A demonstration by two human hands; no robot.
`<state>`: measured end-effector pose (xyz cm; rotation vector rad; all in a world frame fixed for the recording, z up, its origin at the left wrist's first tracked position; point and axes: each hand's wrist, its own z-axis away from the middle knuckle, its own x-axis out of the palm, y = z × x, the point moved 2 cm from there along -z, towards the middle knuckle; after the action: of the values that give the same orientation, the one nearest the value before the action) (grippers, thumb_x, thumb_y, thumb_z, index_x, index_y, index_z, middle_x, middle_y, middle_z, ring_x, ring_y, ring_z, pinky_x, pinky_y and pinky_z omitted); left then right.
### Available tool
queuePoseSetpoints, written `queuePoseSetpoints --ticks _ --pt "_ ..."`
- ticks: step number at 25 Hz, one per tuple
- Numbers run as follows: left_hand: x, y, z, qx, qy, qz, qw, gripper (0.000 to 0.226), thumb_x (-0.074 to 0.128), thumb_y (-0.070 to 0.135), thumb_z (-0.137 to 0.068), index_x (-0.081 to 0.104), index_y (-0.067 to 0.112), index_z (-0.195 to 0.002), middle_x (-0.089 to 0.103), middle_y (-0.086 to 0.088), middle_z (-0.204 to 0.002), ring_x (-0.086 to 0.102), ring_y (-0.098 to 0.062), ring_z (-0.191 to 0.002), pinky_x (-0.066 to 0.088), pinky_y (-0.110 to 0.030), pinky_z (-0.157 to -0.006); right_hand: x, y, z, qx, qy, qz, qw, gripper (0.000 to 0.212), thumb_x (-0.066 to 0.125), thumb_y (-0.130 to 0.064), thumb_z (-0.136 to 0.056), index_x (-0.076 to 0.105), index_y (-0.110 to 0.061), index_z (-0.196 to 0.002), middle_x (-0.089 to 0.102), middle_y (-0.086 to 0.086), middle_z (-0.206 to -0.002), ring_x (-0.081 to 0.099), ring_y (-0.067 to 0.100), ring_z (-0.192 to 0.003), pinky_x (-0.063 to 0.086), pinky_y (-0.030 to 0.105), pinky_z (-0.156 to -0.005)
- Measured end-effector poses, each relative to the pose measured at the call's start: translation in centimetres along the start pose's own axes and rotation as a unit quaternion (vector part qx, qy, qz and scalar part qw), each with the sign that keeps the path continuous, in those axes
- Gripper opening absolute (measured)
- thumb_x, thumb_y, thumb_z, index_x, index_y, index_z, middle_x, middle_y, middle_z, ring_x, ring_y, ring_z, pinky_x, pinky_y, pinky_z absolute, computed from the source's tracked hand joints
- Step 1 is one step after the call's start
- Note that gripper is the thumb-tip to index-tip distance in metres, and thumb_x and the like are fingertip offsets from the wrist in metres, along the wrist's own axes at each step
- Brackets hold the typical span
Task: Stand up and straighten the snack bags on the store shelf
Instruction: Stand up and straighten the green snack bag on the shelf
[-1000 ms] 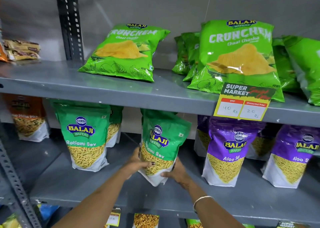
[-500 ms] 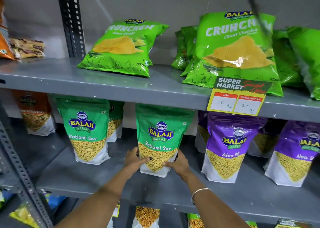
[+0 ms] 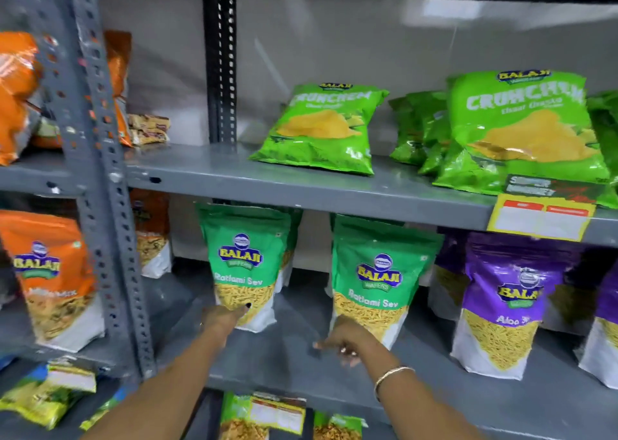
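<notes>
Right-hand Ratlami Sev bag (image 3: 378, 279) now released, standing upright on middle shelf (image 3: 301, 352), facing forward. Right hand (image 3: 344, 341) withdrawn to 7 o'clock of it, loosely curled, empty. Left hand (image 3: 222, 316) shifted to next Ratlami Sev bag (image 3: 245, 266), fingertips touching lower front, grasp not closed. Next: straighten that bag.

We've got open shelf (image 3: 294, 336) between the two green Ratlami Sev bags (image 3: 245, 266) (image 3: 378, 282), wide enough to reach through toward the back edge. The upper shelf (image 3: 301, 189) caps headroom just above the bag tops. At the left edge, the perforated upright (image 3: 100, 205) blocks us sideways.
</notes>
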<state>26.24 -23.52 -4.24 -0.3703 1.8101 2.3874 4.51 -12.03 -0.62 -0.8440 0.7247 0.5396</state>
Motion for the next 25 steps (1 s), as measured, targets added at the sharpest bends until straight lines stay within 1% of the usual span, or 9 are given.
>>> queuePoseSetpoints --ticks 2,4,7,9,13,16,19,21,25 --pt "-2.2 0.4 -2.8 0.031 -0.014 0.013 0.999 0.067 0.074 0.003 -0.075 0.039 -0.015 -0.129 0.048 -0.029 -0.136 0.048 -0.038 -0.125 0.040 -0.046 -0.101 2.6 -4.0 -1.5 -0.045 0.033 -0.033 0.998 0.068 0.066 -0.037 -0.083 0.045 0.009 -0.130 0.052 0.022 -0.135 0.052 0.031 -0.124 0.043 0.035 -0.098" --pt "-3.8 0.7 -5.4 0.060 -0.050 -0.014 0.997 0.077 0.074 0.002 -0.075 0.032 -0.010 -0.138 0.042 -0.026 -0.143 0.045 -0.035 -0.129 0.041 -0.044 -0.101 5.0 -7.9 -2.6 -0.089 0.044 -0.157 0.983 0.082 0.068 -0.028 -0.083 0.023 -0.002 -0.147 0.032 0.009 -0.153 0.035 0.023 -0.139 0.036 0.027 -0.106" --pt "-3.8 0.4 -7.5 0.085 -0.138 -0.040 0.986 0.066 0.070 -0.001 -0.078 0.038 -0.006 -0.136 0.047 -0.021 -0.141 0.050 -0.018 -0.113 0.046 -0.030 -0.084 6.8 -11.2 -4.7 -0.138 0.056 -0.365 0.919 0.076 0.070 -0.006 -0.081 0.026 0.002 -0.143 0.038 0.015 -0.149 0.043 0.026 -0.133 0.041 0.030 -0.104" --pt "-3.5 0.1 -7.8 0.115 -0.142 -0.070 0.981 0.052 0.071 0.001 -0.077 0.050 -0.006 -0.124 0.058 -0.021 -0.130 0.052 -0.014 -0.100 0.042 -0.025 -0.078 7.8 -12.1 -5.5 -0.136 0.091 -0.429 0.888 0.066 0.071 0.001 -0.078 0.035 0.003 -0.134 0.050 0.019 -0.139 0.052 0.022 -0.117 0.048 0.022 -0.087" --pt "-4.0 -0.6 -7.6 0.139 -0.153 -0.083 0.975 0.052 0.076 0.010 -0.074 0.053 -0.003 -0.118 0.064 -0.020 -0.121 0.062 -0.030 -0.109 0.049 -0.034 -0.088 9.0 -12.0 -4.9 -0.082 0.199 -0.366 0.905 0.060 0.076 -0.007 -0.075 0.045 -0.001 -0.126 0.059 0.014 -0.130 0.055 0.027 -0.118 0.045 0.032 -0.093" --pt "-4.9 -1.1 -6.3 0.148 -0.176 -0.108 0.967 0.048 0.076 0.013 -0.075 0.056 -0.006 -0.114 0.064 -0.024 -0.120 0.061 -0.033 -0.110 0.049 -0.045 -0.095 9.5 -11.3 -3.3 -0.087 0.214 -0.366 0.901 0.062 0.077 -0.005 -0.072 0.047 0.000 -0.126 0.059 0.017 -0.130 0.057 0.030 -0.118 0.045 0.035 -0.093" --pt "-6.3 -1.6 -4.3 0.160 -0.168 -0.156 0.960 0.050 0.076 0.023 -0.074 0.058 -0.003 -0.113 0.066 -0.021 -0.119 0.062 -0.029 -0.109 0.050 -0.040 -0.092 10.0 -10.6 -1.1 -0.083 0.225 -0.329 0.913 0.061 0.077 -0.010 -0.073 0.049 -0.003 -0.127 0.061 0.015 -0.128 0.056 0.020 -0.102 0.041 0.025 -0.079" --pt "-7.0 -1.9 -3.0 0.160 -0.167 -0.176 0.957 0.051 0.076 0.030 -0.073 0.058 0.002 -0.112 0.066 -0.016 -0.119 0.061 -0.030 -0.110 0.048 -0.043 -0.095 10.4 -10.1 0.1 -0.086 0.218 -0.326 0.916 0.063 0.078 -0.013 -0.073 0.049 -0.004 -0.128 0.061 0.014 -0.128 0.052 0.017 -0.098 0.041 0.024 -0.080" --pt "-8.1 -2.4 -1.3 0.156 -0.152 -0.217 0.951 0.056 0.077 0.041 -0.070 0.060 0.007 -0.110 0.067 -0.013 -0.118 0.060 -0.030 -0.112 0.042 -0.048 -0.102 10.9 -9.7 1.8 -0.095 0.211 -0.342 0.911 0.066 0.079 -0.013 -0.072 0.047 -0.005 -0.130 0.060 0.013 -0.131 0.057 0.028 -0.116 0.046 0.031 -0.093"
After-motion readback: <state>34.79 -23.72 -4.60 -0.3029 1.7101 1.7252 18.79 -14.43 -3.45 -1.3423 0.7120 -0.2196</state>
